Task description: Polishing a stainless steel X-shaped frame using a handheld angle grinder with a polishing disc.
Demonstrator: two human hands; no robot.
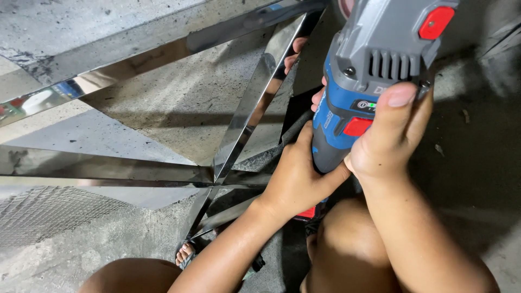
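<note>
Step in hand: positioning the power tool [374,70] at the polished metal frame [244,119] standing on the concrete floor [477,163]. Both hands are closed around the tool body: left hand [296,176] low, right hand [388,135] at its side. Next move likely requires a steady two-handed grip.

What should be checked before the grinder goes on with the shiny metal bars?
1. Both hands on the grinder: ok. The left hand wraps its lower body and the right hand grips the side.
2. Disc touching the bars: cannot tell, the disc is hidden behind the tool.
3. Gloves: not ok, both hands are bare.
4. Feet covered: not ok, bare toes in an open sandal sit close under the bars.
5. Knees away from the tool: not ok, a bare knee is right under it.
6. Bars held steady: cannot tell, no clamp shows.
</note>
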